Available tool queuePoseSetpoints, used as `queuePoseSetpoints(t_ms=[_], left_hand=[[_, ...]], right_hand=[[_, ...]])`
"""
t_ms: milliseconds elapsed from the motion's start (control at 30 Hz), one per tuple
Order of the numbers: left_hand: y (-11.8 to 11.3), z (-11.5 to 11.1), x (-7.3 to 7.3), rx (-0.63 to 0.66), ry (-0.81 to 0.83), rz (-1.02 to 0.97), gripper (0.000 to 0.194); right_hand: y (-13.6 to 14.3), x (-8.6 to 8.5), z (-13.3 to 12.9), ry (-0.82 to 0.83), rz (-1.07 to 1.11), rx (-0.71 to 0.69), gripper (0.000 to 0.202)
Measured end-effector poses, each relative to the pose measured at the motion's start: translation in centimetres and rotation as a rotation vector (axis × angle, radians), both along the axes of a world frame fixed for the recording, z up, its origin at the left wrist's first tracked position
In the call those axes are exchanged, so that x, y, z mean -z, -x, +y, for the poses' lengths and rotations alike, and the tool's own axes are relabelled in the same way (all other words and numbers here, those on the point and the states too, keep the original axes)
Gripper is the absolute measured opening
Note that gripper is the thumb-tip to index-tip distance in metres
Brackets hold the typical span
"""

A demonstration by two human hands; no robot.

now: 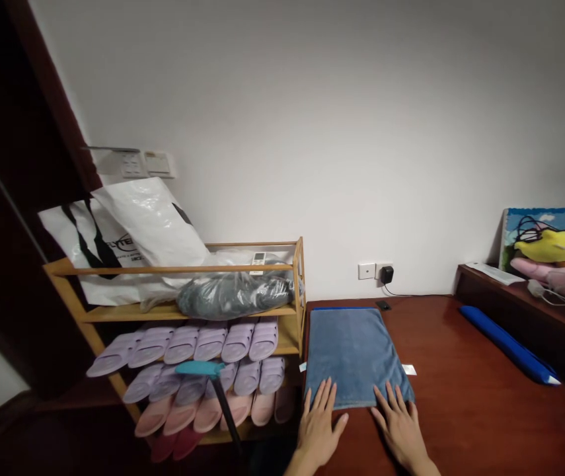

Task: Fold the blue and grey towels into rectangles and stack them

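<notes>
the fingers (329, 396) of the left hand (316, 431) lie flat and slightly apart on the near edge of the blue cloth (349, 350), toward its left corner, with the thumb held out to the right. the right hand (402, 431) rests at the near right corner, palm down, its fingers spread — neither hand pinches anything.

the cloth lies flat in a rough rectangle on the reddish-brown bench (441, 377), a white tag (409, 369) sticking out at its right side and a strip of brighter blue along its far edge. beyond it, near the wall, is a small black object (384, 305); a black plug (386, 274) sits in the wall just above.

to the right, a long bright-blue item (507, 344) lies on the bench, beside a raised ledge (493, 283) that bears a yellow plush toy (552, 246).

to the left stands a wooden rack (247, 269) — white bags (156, 221) and a remote (258, 263) up top, rows of lilac and pink slippers (180, 344) below.
</notes>
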State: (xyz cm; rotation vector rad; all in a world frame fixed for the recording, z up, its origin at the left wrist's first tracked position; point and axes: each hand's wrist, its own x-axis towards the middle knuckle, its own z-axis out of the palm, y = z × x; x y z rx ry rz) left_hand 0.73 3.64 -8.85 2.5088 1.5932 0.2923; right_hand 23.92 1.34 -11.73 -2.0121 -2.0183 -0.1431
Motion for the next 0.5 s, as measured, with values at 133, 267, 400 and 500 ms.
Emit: queuePoseSetpoints(t_ms=[133, 267, 400, 500], left_hand=[[0.1, 3.3, -0.6, -0.021, 0.028, 0.012, 0.068], [0.0, 5.5, -0.8, -0.042, 0.054, 0.035, 0.068], [0.0, 6.1, -0.5, -0.032, -0.009, 0.009, 0.065], [0.2, 5.9, -0.3, -0.011, -0.076, -0.003, 0.061]], right_hand=[[0.3, -0.9, 3.3, 0.077, 0.006, 0.007, 0.059], [0.1, -1.2, 5.6, 0.125, 0.032, 0.008, 0.055], [-0.1, -1.5, 6.8, 0.114, 0.07, -0.002, 0.053], [-0.6, -1.6, 6.6, 0.106, 0.127, -0.043, 0.055]])
